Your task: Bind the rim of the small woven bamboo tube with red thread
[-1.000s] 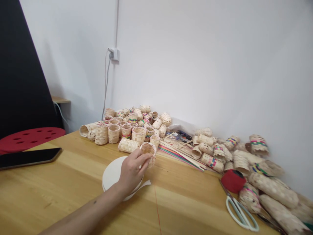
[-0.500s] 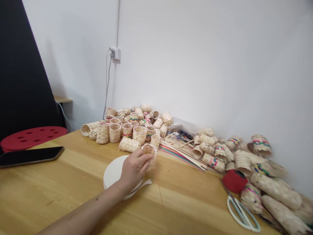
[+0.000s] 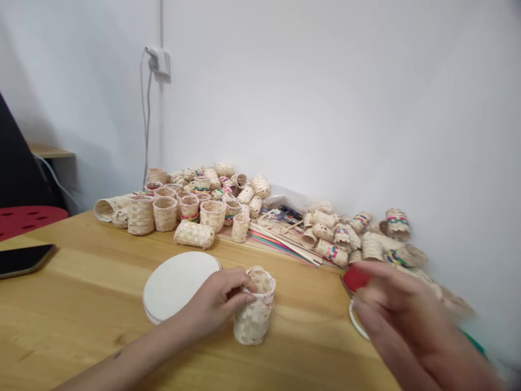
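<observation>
My left hand (image 3: pixel 226 298) pinches the rim of a small woven basket (image 3: pixel 253 320), thumb outside and fingertips at the opening. The basket stands nearly upright, its open top showing. At the right, my right hand (image 3: pixel 407 320) is raised close to the camera and blurred, thumb and index finger near each other; whether something thin is between them is too small to tell. Behind it, the red spool (image 3: pixel 355 278) and a white scissor handle (image 3: pixel 359 326) are partly hidden. Left of the basket lies a round white disc (image 3: pixel 177 282), with my left forearm across its near edge.
Several woven baskets (image 3: pixel 165 213) stand and lie along the wall, with more (image 3: pixel 372 247) heaped at the right. Between them lie coloured strips (image 3: pixel 285 245). A phone (image 3: pixel 26 259) is at the left edge, near a red stool (image 3: pixel 32 218).
The view has shifted right. My left hand has brought the basket nearer and to the right of the white disc. My right hand has come into view.
</observation>
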The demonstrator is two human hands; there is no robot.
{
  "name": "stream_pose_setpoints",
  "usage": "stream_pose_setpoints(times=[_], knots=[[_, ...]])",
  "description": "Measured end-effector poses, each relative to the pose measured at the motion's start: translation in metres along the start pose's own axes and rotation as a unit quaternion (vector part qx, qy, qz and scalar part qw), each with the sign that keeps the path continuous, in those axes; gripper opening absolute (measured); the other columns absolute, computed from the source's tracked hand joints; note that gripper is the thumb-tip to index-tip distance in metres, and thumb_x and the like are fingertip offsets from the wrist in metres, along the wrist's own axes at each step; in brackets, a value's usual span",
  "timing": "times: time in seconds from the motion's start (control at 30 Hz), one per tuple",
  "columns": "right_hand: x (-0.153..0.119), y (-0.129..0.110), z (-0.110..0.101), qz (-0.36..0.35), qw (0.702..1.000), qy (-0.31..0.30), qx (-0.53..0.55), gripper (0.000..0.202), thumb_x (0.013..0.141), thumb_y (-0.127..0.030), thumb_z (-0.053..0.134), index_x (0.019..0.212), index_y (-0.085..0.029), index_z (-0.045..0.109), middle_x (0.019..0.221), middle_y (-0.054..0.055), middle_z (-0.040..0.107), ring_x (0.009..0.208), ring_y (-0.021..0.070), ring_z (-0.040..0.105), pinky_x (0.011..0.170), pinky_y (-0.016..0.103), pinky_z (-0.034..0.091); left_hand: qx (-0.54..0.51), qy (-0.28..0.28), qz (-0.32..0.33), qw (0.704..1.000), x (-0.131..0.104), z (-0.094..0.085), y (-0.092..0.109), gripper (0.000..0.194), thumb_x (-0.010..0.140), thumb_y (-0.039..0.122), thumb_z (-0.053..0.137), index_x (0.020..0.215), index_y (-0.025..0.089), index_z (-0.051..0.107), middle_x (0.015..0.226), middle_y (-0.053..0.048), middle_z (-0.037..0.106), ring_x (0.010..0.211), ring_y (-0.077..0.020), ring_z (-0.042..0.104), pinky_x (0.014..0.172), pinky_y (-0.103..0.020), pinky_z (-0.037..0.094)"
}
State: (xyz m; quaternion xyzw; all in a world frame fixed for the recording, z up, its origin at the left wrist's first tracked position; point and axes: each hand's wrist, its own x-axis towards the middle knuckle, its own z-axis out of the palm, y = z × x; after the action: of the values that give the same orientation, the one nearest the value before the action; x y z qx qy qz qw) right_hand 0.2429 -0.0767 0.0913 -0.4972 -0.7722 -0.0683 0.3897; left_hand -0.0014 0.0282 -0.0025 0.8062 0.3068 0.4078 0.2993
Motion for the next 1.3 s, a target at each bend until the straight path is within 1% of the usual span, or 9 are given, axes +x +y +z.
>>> stream_pose_setpoints(times=[0.1,0.2,0.3,0.4,0.47,0.6,0.7,0.83,1.3], knots=[[0.016,-0.002,0.025,-0.056,0.996,-0.07,-0.025,0.029,0.094,-0.019,0.04,0.116,-0.027,0.056,0.105,0.003,0.071,0.097,0.0174,0.068,0.077,0.025,0.056,-0.032,-0.062,0.029,0.997,-0.002,0.002,0.004,0.012,0.088,0.016,0.057,0.08,0.016,0.066,0.077,0.0,0.065,0.071,-0.0122,0.057,0.067,-0.019,0.04],[0.021,0.002,0.052,-0.099,0.984,-0.145,0.014,0.034,0.092,-0.01,0.037,0.113,-0.023,0.06,0.105,0.002,0.072,0.097,0.0149,0.068,0.086,0.025,0.053,-0.031,-0.085,0.049,0.995,-0.003,0.002,0.005,0.012,0.09,0.015,0.056,0.083,0.017,0.066,0.08,0.0,0.065,0.074,-0.0114,0.058,0.07,-0.018,0.04],[0.02,0.012,0.071,-0.078,0.979,-0.182,0.04,0.028,0.093,-0.011,0.041,0.112,-0.02,0.059,0.101,0.005,0.073,0.092,0.0166,0.069,0.08,0.026,0.054,-0.033,-0.102,0.068,0.992,-0.003,0.003,0.003,0.013,0.091,0.016,0.056,0.082,0.017,0.066,0.081,0.0,0.064,0.075,-0.0114,0.059,0.07,-0.018,0.04],[0.018,0.024,0.08,-0.051,0.977,-0.203,0.043,0.014,0.093,-0.015,0.049,0.097,-0.02,0.062,0.085,0.002,0.073,0.077,0.0165,0.069,0.068,0.024,0.052,-0.032,-0.11,0.072,0.991,-0.003,0.004,-0.002,0.014,0.092,0.016,0.055,0.082,0.017,0.065,0.083,0.0,0.064,0.077,-0.0119,0.058,0.07,-0.018,0.04],[0.015,0.03,0.084,-0.089,0.975,-0.197,0.046,0.017,0.094,-0.015,0.048,0.087,-0.02,0.063,0.081,0.001,0.072,0.073,0.0157,0.067,0.066,0.024,0.049,-0.03,-0.112,0.065,0.991,-0.003,0.005,-0.004,0.015,0.092,0.017,0.054,0.083,0.017,0.065,0.083,-0.001,0.063,0.077,-0.0122,0.058,0.07,-0.018,0.04],[0.01,0.038,0.093,-0.147,0.976,-0.153,0.045,0.024,0.096,-0.014,0.043,0.085,-0.02,0.064,0.079,0.002,0.068,0.072,0.0144,0.062,0.066,0.024,0.044,-0.027,-0.119,0.052,0.991,-0.004,0.006,-0.006,0.019,0.095,0.021,0.05,0.082,0.018,0.064,0.085,-0.002,0.061,0.079,-0.0134,0.058,0.071,-0.019,0.041],[0.006,0.04,0.098,-0.136,0.981,-0.134,0.013,0.023,0.093,-0.014,0.046,0.081,-0.021,0.064,0.076,0.002,0.062,0.07,0.0149,0.055,0.06,0.025,0.038,-0.025,-0.121,0.046,0.991,-0.004,0.005,-0.004,0.023,0.097,0.024,0.046,0.083,0.018,0.064,0.089,-0.003,0.061,0.081,-0.0143,0.058,0.074,-0.021,0.041],[0.004,0.043,0.101,-0.139,0.979,-0.15,-0.013,0.02,0.088,-0.01,0.052,0.083,-0.023,0.066,0.073,0.0,0.057,0.067,0.0139,0.05,0.056,0.025,0.032,-0.017,-0.131,0.046,0.99,-0.004,0.005,-0.002,0.026,0.098,0.027,0.043,0.085,0.019,0.064,0.087,-0.004,0.061,0.082,-0.0159,0.057,0.074,-0.023,0.041],[0.007,0.041,0.1,-0.149,0.973,-0.176,-0.004,0.027,0.087,-0.004,0.049,0.084,-0.023,0.068,0.074,0.001,0.057,0.068,0.014,0.048,0.057,0.024,0.029,-0.012,-0.145,0.064,0.987,-0.003,0.004,-0.002,0.031,0.1,0.03,0.038,0.09,0.018,0.064,0.088,-0.004,0.059,0.081,-0.0159,0.056,0.072,-0.023,0.041]])
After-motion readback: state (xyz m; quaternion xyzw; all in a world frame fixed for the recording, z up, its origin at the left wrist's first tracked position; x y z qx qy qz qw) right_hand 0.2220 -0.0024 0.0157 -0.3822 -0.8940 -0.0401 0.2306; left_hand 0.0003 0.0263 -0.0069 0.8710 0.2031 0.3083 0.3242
